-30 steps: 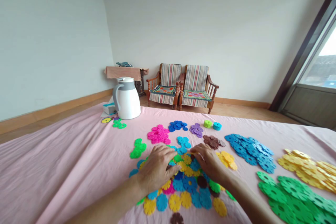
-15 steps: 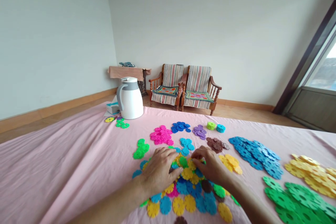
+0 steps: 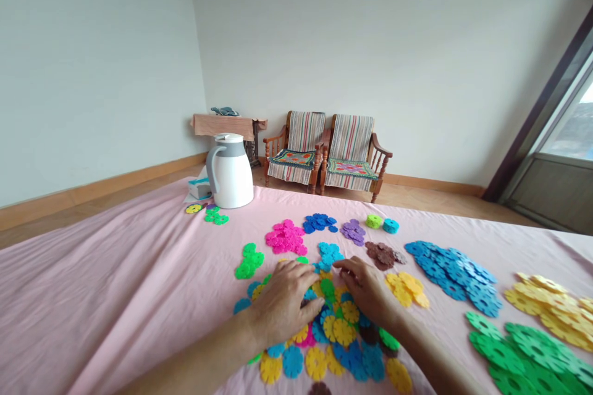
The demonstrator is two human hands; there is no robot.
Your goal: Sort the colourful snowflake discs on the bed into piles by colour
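A smooth, creased pink cloth (image 3: 139, 278) covers the table from the left edge. On it, a small box (image 3: 200, 189) stands behind a rounded white jug (image 3: 234, 179) with a grey collar and curved handle. Next comes a clump of bright green discs (image 3: 249, 261), flat and notched around the rim like flowers. The left hand (image 3: 285, 299) arches over the left side of the mixed pile (image 3: 343, 330), thumb and fingers apart; the pile's plastic-looking discs, yellow, blue, green, pink and brown, overlap loosely between and below the hands. Beyond lie ruffled heaps of pink discs (image 3: 286, 236) and dark blue discs (image 3: 319, 223). The right hand (image 3: 368, 287) bends over the pile's right side, fingers curled; whether they pinch a disc, I cannot tell. Farther right, larger blue discs (image 3: 451, 271), green discs (image 3: 528, 352) and yellow discs (image 3: 551, 302) lie in layered, scaly-looking mounds.
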